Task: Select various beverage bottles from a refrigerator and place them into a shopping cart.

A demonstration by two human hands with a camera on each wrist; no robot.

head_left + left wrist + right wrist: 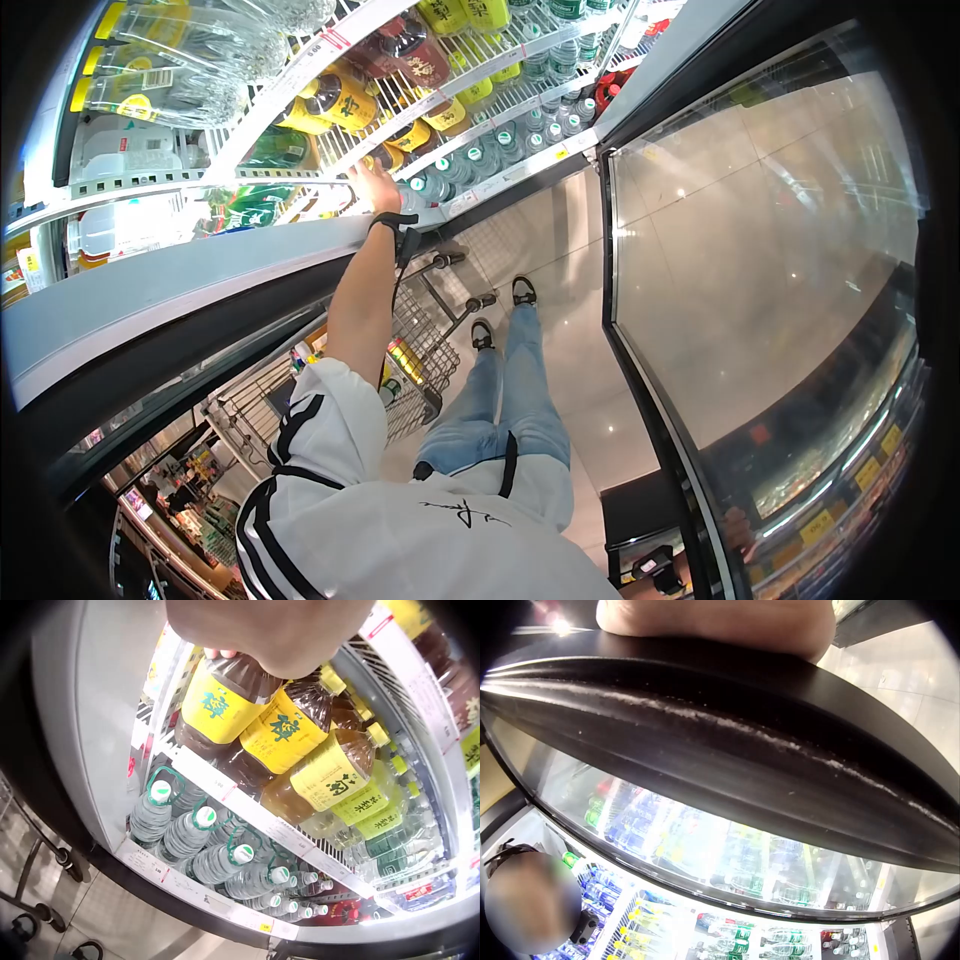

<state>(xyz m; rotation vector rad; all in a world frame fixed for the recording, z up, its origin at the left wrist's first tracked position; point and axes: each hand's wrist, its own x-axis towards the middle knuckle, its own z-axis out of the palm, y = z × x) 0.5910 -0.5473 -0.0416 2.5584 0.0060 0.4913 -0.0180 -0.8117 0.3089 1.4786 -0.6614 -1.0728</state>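
My left hand [375, 187] reaches into a lit drinks cooler and holds the top of a large bottle of brown drink with a yellow label [217, 705]. Its fingertips show at the bottle's shoulder in the left wrist view; the palm hides the cap. Another yellow-labelled bottle [285, 727] leans right beside it on the same shelf [247, 806]. Down at the lower right, my right hand [738, 530] grips the dark-framed edge of the cooler's glass door [760, 270], which stands swung out. The right wrist view has that hand [720, 622] against the door frame [705, 742].
Large water bottles [187, 832] with green handles line the shelf below. A wire shopping cart [410, 345] with some goods stands by my legs, left of my shoes [524, 291]. Clear bottles with yellow caps [170, 75] lie on the upper left shelf.
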